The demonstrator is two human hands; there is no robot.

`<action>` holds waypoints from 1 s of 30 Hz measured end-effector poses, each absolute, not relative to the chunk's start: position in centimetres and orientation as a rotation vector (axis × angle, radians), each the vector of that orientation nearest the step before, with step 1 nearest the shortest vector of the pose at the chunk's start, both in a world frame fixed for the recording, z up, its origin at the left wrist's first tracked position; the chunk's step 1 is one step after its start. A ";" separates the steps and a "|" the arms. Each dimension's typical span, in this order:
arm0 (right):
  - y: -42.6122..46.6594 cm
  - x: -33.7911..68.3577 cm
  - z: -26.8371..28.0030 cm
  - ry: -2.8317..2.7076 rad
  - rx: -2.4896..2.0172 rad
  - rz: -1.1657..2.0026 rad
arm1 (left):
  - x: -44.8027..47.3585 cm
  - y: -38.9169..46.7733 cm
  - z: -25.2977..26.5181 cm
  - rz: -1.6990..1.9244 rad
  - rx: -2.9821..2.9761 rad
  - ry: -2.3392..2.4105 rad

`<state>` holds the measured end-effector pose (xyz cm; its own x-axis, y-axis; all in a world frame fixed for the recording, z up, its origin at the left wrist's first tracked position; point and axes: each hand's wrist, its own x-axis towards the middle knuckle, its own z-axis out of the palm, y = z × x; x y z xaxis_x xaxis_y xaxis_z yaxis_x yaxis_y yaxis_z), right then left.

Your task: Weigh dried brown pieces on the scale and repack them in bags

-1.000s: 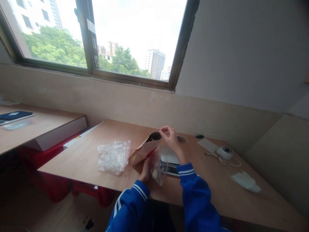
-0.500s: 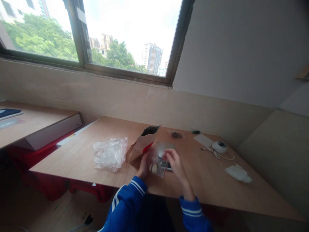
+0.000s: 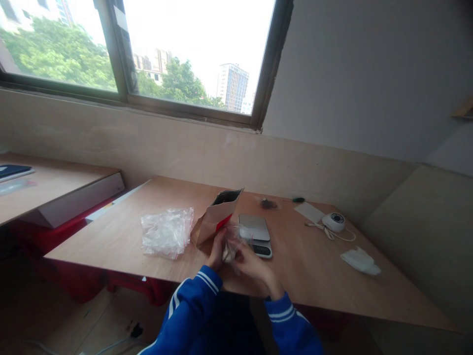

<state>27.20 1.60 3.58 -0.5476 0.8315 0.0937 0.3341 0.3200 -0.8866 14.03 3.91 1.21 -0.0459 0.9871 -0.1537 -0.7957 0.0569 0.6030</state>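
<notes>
Both hands hold a clear plastic bag over the table's front edge, with something pale in its lower part that I cannot make out. My left hand is closed on the bag's left side, beside the brown paper bag. My right hand has its fingers bent against the bag's right side, partly hiding it. The brown paper bag stands with its dark mouth open and a red patch on its front. Just behind the right hand lies a kitchen scale with a grey plate and dark display.
A pile of clear plastic bags lies left on the table. At the right are a white dome camera with cable, white paper and a crumpled white bag. Farther back lie a green-handled tool and a small bag of dark bits.
My right hand has moved down and left, from the bag's upper edge to its lower part near my left hand. More of the scale now shows.
</notes>
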 end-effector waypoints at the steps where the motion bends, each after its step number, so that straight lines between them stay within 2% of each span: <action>1: 1.6 27.2 3.6 -2.047 -1.031 1.181 | 14.1 3.9 1.3 1.498 0.382 0.636; 9: 0.7 28.0 4.7 -2.032 -0.986 1.076 | 14.1 3.6 1.4 1.469 0.369 0.628; 16: 0.5 30.6 6.7 -1.802 -1.079 1.029 | 14.3 4.2 1.3 1.458 0.329 0.656; 22: 1.8 31.8 11.8 -1.659 -1.094 0.685 | 14.1 4.1 1.6 1.422 0.306 0.714; 26: 3.8 29.0 15.2 -1.602 -1.013 0.415 | 14.0 3.7 1.8 1.407 0.304 0.736; 30: 6.2 25.5 16.2 -1.684 -0.937 0.285 | 14.0 3.6 1.8 1.381 0.306 0.745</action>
